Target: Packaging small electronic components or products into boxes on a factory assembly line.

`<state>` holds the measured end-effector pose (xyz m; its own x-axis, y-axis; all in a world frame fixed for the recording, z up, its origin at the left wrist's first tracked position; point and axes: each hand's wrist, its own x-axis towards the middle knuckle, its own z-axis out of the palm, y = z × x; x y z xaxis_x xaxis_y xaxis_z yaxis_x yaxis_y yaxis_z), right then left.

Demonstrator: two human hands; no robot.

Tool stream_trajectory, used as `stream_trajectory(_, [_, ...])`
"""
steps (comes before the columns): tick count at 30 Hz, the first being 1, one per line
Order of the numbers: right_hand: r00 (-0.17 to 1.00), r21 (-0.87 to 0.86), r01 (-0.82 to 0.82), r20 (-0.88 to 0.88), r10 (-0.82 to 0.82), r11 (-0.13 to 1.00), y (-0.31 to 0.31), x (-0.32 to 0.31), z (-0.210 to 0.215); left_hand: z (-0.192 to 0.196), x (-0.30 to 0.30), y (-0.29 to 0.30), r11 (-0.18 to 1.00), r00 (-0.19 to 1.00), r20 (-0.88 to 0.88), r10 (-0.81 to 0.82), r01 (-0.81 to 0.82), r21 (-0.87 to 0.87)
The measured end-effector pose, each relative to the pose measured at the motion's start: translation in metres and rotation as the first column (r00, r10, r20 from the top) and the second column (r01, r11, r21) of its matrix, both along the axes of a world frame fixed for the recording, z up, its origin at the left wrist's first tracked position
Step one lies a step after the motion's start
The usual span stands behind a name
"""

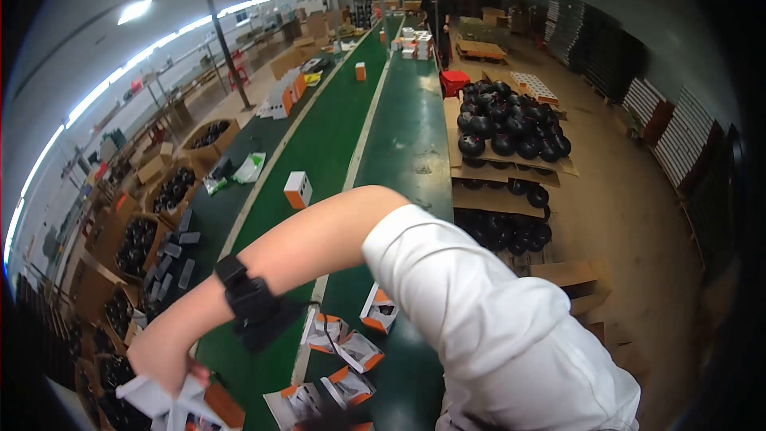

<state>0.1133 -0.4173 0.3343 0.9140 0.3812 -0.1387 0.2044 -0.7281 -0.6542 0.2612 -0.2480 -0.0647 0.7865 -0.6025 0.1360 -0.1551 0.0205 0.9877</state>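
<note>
My right arm, in a white sleeve with a black strap and device on the forearm, reaches across the green bench to the lower left. There my right hand is closed on an open white-and-orange box with its flaps spread. The box is cut by the picture's edge, and its contents are hard to make out. Several more open boxes lie on the bench below my arm, with dark or grey items inside. I do not see my left hand. A dark blurred shape shows at the lower edge.
A closed white-and-orange box stands on the green conveyor belt, with another farther along. Left of it are cartons of black parts. Black balls pile up at the right. A person stands at the far end.
</note>
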Motion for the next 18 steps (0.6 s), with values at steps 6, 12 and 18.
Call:
stream_trajectory(6, [0.996, -0.155, -0.071, -0.068, 0.061, 0.985, 0.018, -0.059, 0.086, 0.029, 0.004, -0.058, 0.983, 0.991, 0.05, -0.128, 0.133, -0.123])
stream_trajectory(12, [0.93, -0.322, -0.095, -0.367, -0.032, 0.942, -0.021, -0.139, 0.116, 0.028, -0.006, -0.041, 0.975, 0.99, 0.03, -0.135, 0.138, -0.172])
stream_trajectory(18, [0.763, -0.308, 0.451, -0.355, -0.541, 0.838, -0.146, -0.234, 0.004, -0.005, -0.083, 0.135, 0.994, 0.993, -0.118, -0.014, 0.026, 0.102])
